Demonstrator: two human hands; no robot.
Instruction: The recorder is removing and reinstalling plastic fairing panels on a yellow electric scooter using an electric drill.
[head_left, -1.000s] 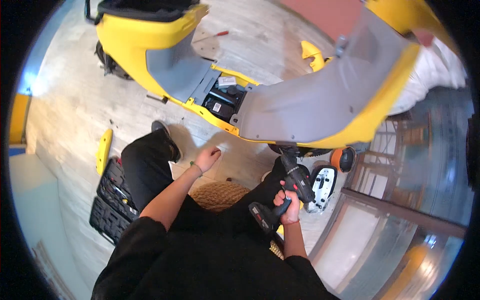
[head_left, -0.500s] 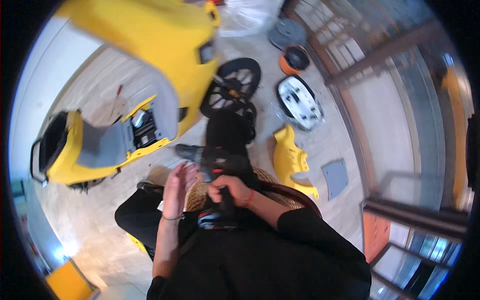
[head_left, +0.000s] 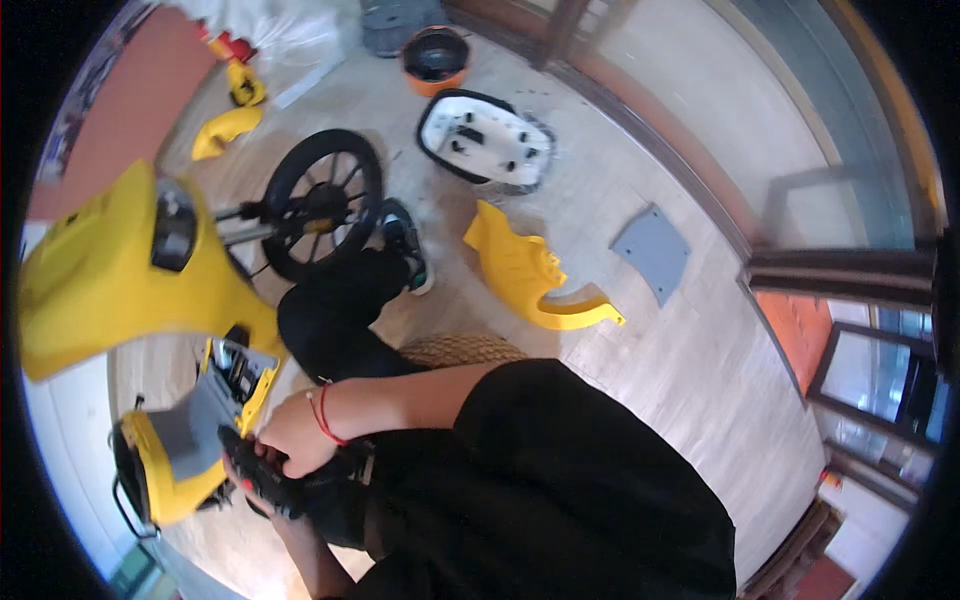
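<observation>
My right hand [head_left: 298, 436], with a red cord at the wrist, is closed on a black cordless drill [head_left: 272, 488]. The drill lies across my lap on the left, a small red spot on its side. My left hand [head_left: 238, 474] supports it from beneath, mostly hidden behind the tool, its fingers seeming to wrap round it. Just beyond my hands is a yellow scooter body [head_left: 180, 492] with a grey footboard [head_left: 190, 425] and an open compartment [head_left: 238, 372] showing black parts.
The scooter's yellow front panel [head_left: 95, 270] and black spoked wheel [head_left: 325, 205] stand ahead on the left. On the floor lie a curved yellow panel [head_left: 515, 275], a grey plate [head_left: 652, 252], a white-and-black shell [head_left: 485, 140] and an orange-black bucket [head_left: 435, 60]. A woven seat [head_left: 462, 350] is under me.
My view and body have turned right, so the scooter sits further left. Both hands have shifted left with the drill, and my left hand, earlier raised and apart, is now against it.
</observation>
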